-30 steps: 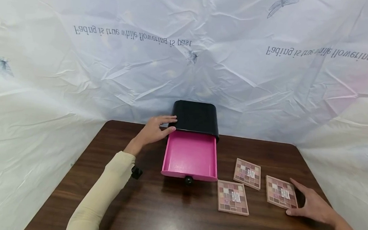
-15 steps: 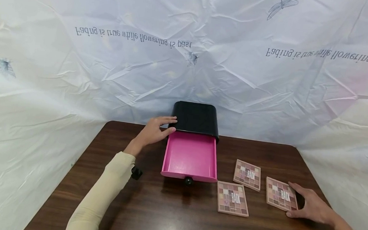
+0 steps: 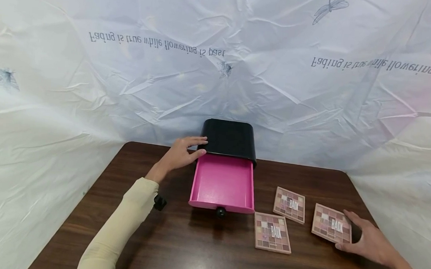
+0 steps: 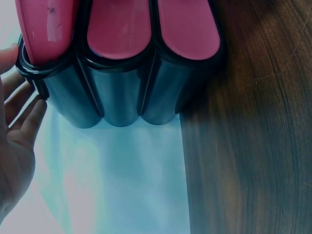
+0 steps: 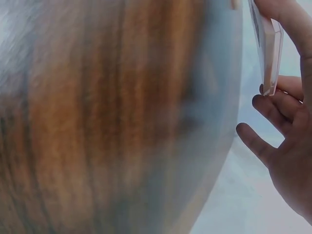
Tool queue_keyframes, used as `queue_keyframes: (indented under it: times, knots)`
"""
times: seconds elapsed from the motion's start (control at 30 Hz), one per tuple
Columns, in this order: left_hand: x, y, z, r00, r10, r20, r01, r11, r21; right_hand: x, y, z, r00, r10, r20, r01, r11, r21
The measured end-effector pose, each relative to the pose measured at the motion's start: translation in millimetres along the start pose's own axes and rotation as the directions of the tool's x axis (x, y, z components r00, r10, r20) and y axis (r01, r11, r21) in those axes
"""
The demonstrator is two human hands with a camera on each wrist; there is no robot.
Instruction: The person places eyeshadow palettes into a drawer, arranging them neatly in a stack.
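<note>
A black drawer unit (image 3: 228,137) stands at the table's back, its pink top drawer (image 3: 222,181) pulled out and showing a bare floor. My left hand (image 3: 179,152) rests on the unit's upper left corner with its fingers fairly straight. The left wrist view has that hand (image 4: 18,126) against the unit's side, beside several pink drawer fronts (image 4: 119,29). At the right, my right hand (image 3: 371,243) pinches an eyeshadow palette (image 3: 331,224) by its right edge, thumb at the near side. In the right wrist view the palette (image 5: 269,53) is seen edge-on between thumb and fingers, off the table.
Two more eyeshadow palettes lie flat on the brown wooden table (image 3: 177,248), right of the drawer: a nearer palette (image 3: 273,233) and a farther palette (image 3: 290,204). A black round knob (image 3: 221,212) sticks out from the drawer front. White printed sheeting (image 3: 166,85) hangs behind and at both sides.
The rightmost palette has come up off the table in my right hand, tilting and shifting slightly to the right. My left hand and the drawer unit stay put.
</note>
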State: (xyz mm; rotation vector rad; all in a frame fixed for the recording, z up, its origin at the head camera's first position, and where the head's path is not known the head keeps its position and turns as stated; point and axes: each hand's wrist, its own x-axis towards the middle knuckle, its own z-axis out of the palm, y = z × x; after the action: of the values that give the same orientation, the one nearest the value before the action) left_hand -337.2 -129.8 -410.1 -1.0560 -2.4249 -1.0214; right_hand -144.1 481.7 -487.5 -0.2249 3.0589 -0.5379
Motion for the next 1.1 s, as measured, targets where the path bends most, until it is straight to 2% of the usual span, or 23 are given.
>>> queue_keyframes:
  times: [0.1, 0.33, 0.7, 0.93, 1.1]
  knots:
    - [0.0, 0.0, 0.2, 1.0, 0.004, -0.005, -0.004, 1.0, -0.003, 0.2, -6.1, -5.8, 0.999, -0.015, -0.037, 0.016, 1.0, 0.024]
    - [0.1, -0.8, 2.3, 1.0, -0.001, -0.006, 0.001, 1.0, 0.003, 5.8, -28.5, -18.2, 0.991, -0.013, -0.13, 0.013, 1.0, -0.003]
    - [-0.2, -1.6, 3.2, 1.0, -0.019, 0.002, 0.019, 1.0, -0.011, 17.1, -70.4, -35.6, 0.965, -0.085, -0.249, 0.087, 0.996, -0.005]
    - [0.2, -1.9, 3.4, 1.0, 0.003, -0.013, -0.003, 1.0, -0.004, 25.1, -105.7, -45.6, 0.95, -0.13, -0.285, 0.138, 0.99, 0.005]
    - [0.5, -2.4, 3.6, 1.0, 0.011, -0.018, -0.011, 1.0, 0.002, 30.2, -131.7, -51.9, 0.954, -0.13, -0.27, 0.134, 0.991, -0.003]
